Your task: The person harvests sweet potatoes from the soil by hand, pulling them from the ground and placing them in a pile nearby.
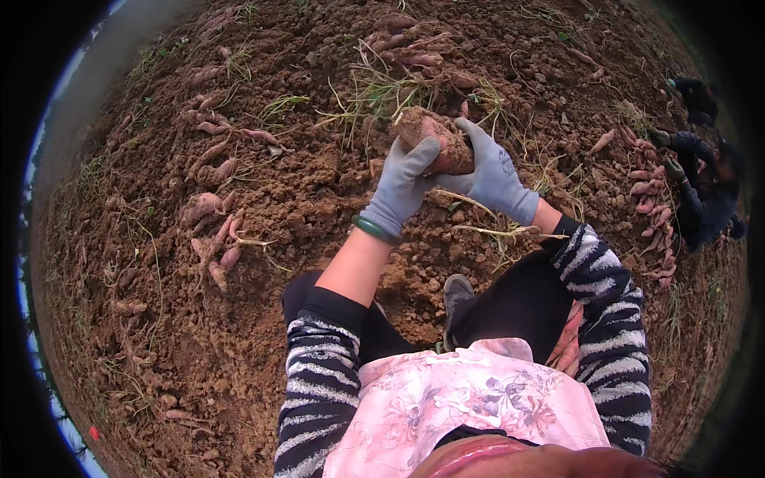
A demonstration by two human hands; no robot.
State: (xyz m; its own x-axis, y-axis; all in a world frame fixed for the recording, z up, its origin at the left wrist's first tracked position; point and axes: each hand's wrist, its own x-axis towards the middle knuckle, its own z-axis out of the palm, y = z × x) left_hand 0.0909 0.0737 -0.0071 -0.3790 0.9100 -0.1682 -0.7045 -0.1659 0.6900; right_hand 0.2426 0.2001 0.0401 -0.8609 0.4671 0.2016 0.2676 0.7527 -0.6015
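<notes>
Between my two gloved hands I hold a large sweet potato, its pink skin caked with brown soil. My left hand, in a grey knit glove, grips its lower left side with the thumb across the front. My right hand, gloved alike, wraps its right side and underside. Just beyond it lie cut green vines. A dry stem crosses below my right wrist. The fingers behind the root are partly hidden.
Sweet potatoes lie in clusters to the left, with another heap ahead. A long row of sweet potatoes runs at the right, beside a crouching person. Loose clods of soil cover the ground. My shoe rests on the soil below.
</notes>
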